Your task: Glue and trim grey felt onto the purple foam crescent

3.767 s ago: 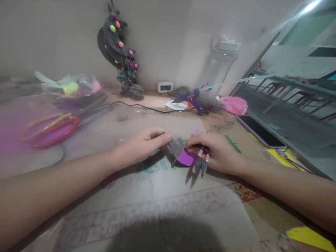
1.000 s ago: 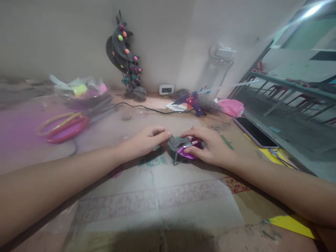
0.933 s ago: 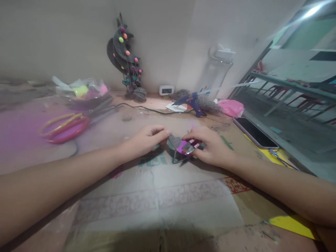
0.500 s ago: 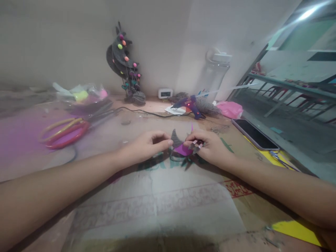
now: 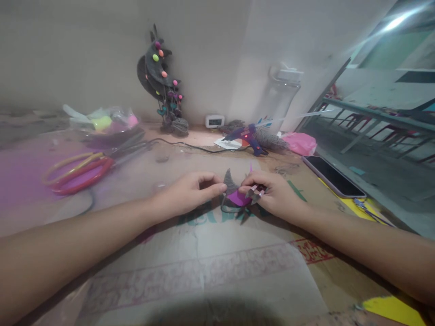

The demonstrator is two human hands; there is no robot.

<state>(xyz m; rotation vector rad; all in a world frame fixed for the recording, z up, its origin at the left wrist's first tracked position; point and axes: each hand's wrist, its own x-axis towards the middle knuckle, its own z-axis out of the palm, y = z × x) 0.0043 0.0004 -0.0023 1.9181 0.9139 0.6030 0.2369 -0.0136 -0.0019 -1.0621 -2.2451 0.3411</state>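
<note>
Between my hands is a small purple craft piece [image 5: 239, 198], its pointed left part wrapped in grey yarn [image 5: 230, 181]. My left hand [image 5: 200, 188] pinches the edge of the yarn-wrapped point between thumb and forefinger. Closed around the right side of the piece, my right hand [image 5: 272, 190] grips it with thumb and forefinger. A small pair of metal scissors [image 5: 255, 192] also sits in the right hand, its pointed tips towards me. A loop of grey yarn hangs below the piece. My right fingers hide the piece's right end.
Behind my hands lie a glue gun [image 5: 249, 136] with a lit red light, a small clock [image 5: 215, 121] and a clear bottle [image 5: 278, 97]. A phone [image 5: 335, 175] rests on the right. Red-and-yellow-handled scissors [image 5: 83, 174] lie left. A grey crescent ornament [image 5: 156, 68] stands against the wall.
Both hands keep their hold on the yarn-wrapped piece, with the fingers barely shifted. The whole view has moved slightly.
</note>
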